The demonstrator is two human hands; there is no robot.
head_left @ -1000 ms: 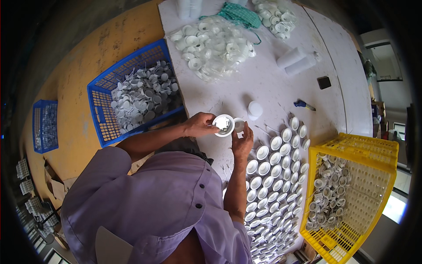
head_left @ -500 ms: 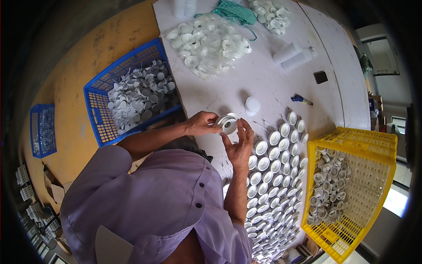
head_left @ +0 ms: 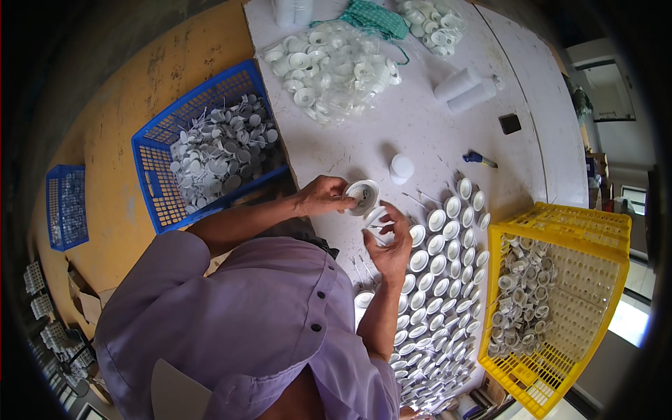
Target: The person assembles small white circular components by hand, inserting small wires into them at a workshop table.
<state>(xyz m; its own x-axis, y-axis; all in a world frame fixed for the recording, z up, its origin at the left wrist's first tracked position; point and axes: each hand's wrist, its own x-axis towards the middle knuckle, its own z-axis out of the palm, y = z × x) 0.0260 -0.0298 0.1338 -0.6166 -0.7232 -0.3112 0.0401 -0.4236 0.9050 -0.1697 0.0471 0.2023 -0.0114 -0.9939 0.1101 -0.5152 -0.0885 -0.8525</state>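
My left hand (head_left: 325,197) is closed on the edge of a round white cup-shaped housing (head_left: 369,187), its hollow inside facing up. Just right of and below it, my right hand (head_left: 392,250) pinches a round white disc (head_left: 374,216) between thumb and fingers. The disc is tilted and apart from the housing's opening, with a thin piece by the fingers too small to make out. Beyond my hands, a stack of white round caps (head_left: 402,168) stands on the white table (head_left: 329,150). Many white round fittings (head_left: 435,244) lie in rows right of my right forearm.
A blue basket (head_left: 149,178) of white discs with wires stands at left. At right is a yellow crate (head_left: 584,280) holding white fittings. A bag of white cups (head_left: 329,70), a green cloth (head_left: 374,19), white cylinders (head_left: 465,87) and a blue cutter (head_left: 480,159) lie farther back.
My right hand has moved down and away from the housing, with the white disc now apart from it. The housing, in my left hand, now shows its hollow inside.
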